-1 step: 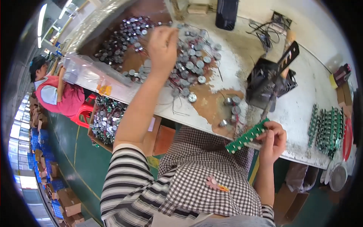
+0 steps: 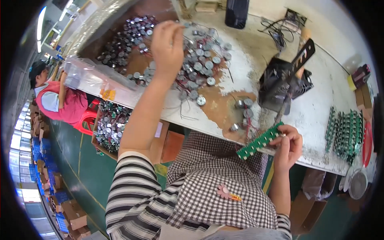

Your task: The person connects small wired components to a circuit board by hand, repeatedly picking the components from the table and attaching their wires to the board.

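Observation:
My left hand (image 2: 167, 50) is raised above a heap of small round metal motors (image 2: 202, 66) with thin red and dark wires. Its fingers are bent together in a pinch, and whatever may be between them is hidden. Near the table's front edge, my right hand (image 2: 289, 148) grips one end of a green strip of circuit boards (image 2: 260, 141) between thumb and fingers. The strip has a row of pale pads and slants down to the left. Close to its far side, a few wired motors (image 2: 248, 113) lie on brown cardboard.
A black fan (image 2: 276, 86) with a slotted dark bar stands beyond the strip. Several green board strips (image 2: 345, 134) are stacked at right, beside red-handled scissors (image 2: 367, 144). A box of motors (image 2: 112, 128) sits below the table at left. A person in pink (image 2: 66, 102) works farther left.
My left hand has shifted slightly left and away from me over the motors. The right hand keeps its hold on the board strip; the whole view has moved a little.

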Demonstrator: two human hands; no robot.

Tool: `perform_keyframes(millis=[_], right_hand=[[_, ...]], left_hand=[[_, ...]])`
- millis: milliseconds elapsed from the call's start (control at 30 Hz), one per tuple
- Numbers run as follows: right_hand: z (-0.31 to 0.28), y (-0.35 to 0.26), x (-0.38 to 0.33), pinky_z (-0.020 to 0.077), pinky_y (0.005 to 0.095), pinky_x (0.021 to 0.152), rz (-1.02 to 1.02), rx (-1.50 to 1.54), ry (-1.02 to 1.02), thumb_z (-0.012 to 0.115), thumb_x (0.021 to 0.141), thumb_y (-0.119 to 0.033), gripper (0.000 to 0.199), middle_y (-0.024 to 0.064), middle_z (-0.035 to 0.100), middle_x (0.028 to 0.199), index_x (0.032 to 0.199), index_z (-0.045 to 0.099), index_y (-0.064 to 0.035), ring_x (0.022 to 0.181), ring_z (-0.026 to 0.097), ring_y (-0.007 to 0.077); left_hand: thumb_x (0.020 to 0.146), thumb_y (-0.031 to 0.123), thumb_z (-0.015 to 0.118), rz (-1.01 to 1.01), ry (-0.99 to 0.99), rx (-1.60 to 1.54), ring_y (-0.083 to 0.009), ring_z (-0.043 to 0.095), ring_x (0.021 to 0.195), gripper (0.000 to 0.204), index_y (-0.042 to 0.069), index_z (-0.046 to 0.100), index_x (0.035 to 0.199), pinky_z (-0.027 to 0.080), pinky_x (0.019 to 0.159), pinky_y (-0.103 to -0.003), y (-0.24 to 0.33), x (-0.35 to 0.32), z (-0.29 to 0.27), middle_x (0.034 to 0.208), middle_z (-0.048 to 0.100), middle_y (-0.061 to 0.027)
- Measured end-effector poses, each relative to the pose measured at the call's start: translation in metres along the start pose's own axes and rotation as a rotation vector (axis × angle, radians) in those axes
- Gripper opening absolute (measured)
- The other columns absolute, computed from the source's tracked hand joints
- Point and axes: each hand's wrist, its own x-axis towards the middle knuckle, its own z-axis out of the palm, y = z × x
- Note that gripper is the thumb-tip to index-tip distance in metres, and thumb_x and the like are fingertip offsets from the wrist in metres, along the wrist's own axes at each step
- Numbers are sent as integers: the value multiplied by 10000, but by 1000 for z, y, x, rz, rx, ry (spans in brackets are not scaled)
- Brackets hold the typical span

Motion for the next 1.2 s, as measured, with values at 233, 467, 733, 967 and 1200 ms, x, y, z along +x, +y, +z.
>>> perform_keyframes(millis=[233,467,733,967,1200], right_hand=[[-1,-6,1,479,199,572,98,-56,9,508,839,98,71,160,553,1051,823,516,29,650,584,93],[3,-3,6,436,185,509,-50,-137,-22,619,806,65,70,139,579,997,813,565,21,564,555,64],[0,-3,0,460,206,521,-93,-70,-21,619,778,60,108,196,584,990,772,522,14,601,578,93],[2,-12,1,463,208,540,-79,-146,-41,631,745,78,94,192,590,976,772,558,25,634,589,99],[4,-13,8,441,221,536,-153,-198,-38,659,721,71,113,184,604,950,752,571,6,632,585,113]], left_hand=[[910,113,563,-1060,-622,-1281,-73,466,522,157,-30,564,974,374,493,-177,101,-20,-30,825,622,-102],[869,93,632,-1429,-1007,-1343,-33,472,505,135,9,560,947,352,461,-158,168,-75,-21,684,588,-5],[860,101,648,-1383,-995,-1238,-35,484,559,93,20,602,875,397,522,-176,190,-71,-9,664,567,23],[760,47,697,-862,-893,-934,-33,452,610,84,4,625,765,365,539,-182,194,-80,-5,926,542,-24],[773,32,657,-1023,-951,-1038,-9,456,586,70,-10,603,790,367,507,-176,198,-71,2,731,577,17]])
